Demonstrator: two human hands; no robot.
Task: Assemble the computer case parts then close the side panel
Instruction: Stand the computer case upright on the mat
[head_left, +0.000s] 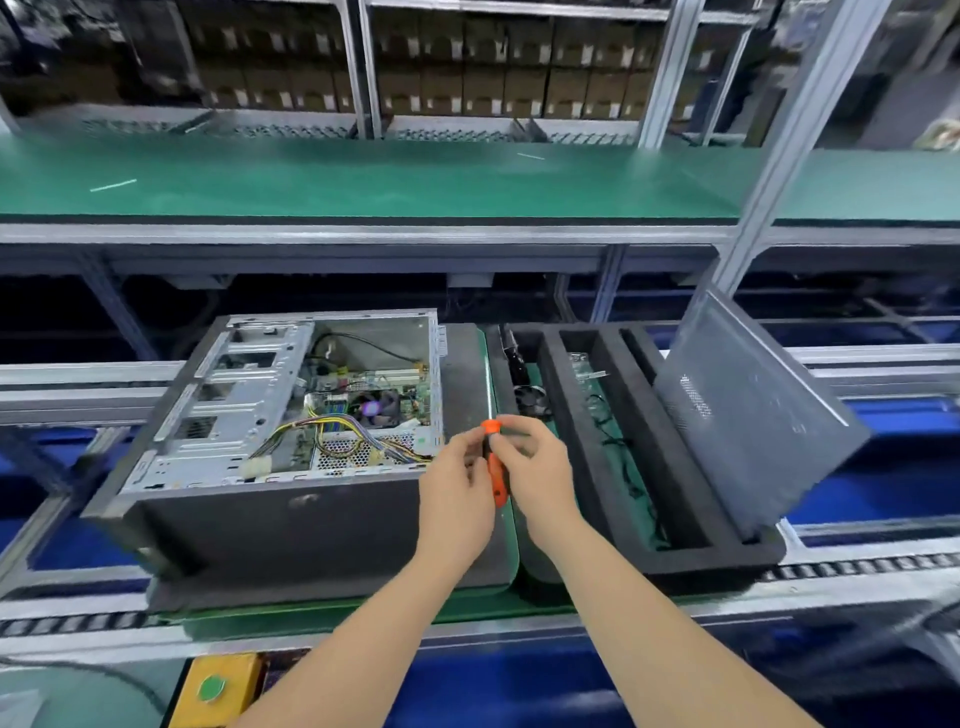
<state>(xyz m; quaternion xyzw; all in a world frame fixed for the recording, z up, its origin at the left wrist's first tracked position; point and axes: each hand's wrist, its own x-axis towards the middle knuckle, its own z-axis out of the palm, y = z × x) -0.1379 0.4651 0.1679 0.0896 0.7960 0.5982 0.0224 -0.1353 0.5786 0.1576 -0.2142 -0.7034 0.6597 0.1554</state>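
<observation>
An open computer case (270, 499) lies on its side on a pallet, motherboard, fan and bundled cables showing inside. Just right of it, both hands meet on an orange-handled screwdriver (496, 473). My left hand (457, 488) has its fingers curled against the handle's left side, and my right hand (535, 467) grips the handle near its orange cap. The grey side panel (748, 415) leans upright in the far-right slot of a black foam tray (571, 426).
The foam tray holds a small fan (532, 400), a circuit board (584, 366) and loose wires in its slots. A green shelf (415, 176) runs across above the conveyor line. A yellow box with a green button (213, 688) sits at the near edge.
</observation>
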